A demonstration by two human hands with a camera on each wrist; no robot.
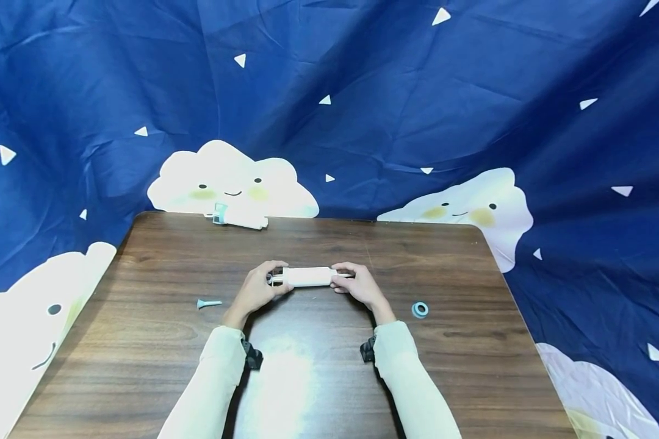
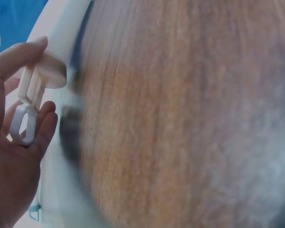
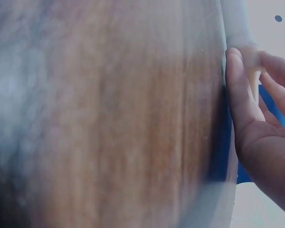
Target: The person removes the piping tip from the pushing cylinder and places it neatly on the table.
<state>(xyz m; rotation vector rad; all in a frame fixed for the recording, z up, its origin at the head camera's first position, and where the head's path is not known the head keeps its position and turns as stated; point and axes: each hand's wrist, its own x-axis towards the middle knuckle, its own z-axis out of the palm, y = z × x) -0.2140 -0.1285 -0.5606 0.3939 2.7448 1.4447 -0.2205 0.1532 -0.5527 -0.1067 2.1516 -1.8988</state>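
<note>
A white cylinder (image 1: 309,277) lies crosswise between both hands over the middle of the table. My left hand (image 1: 257,288) holds its left end, thumb on the near side and fingers at the far side. From that end a slotted pale stem (image 2: 32,90) with a white loop (image 2: 23,124) sticks out into the palm, seen in the left wrist view. My right hand (image 1: 362,285) pinches the right end between thumb and fingers. A thin pale stem (image 3: 254,88) there is partly hidden by the fingers in the right wrist view.
Left of the hands lies a small light-blue peg with a flared end (image 1: 208,303). To the right is a light-blue ring (image 1: 420,310). Near the back left edge of the wooden table (image 1: 445,372) lies a white tube-like thing with a light-blue end (image 1: 240,217). A blue curtain (image 1: 362,55) hangs behind.
</note>
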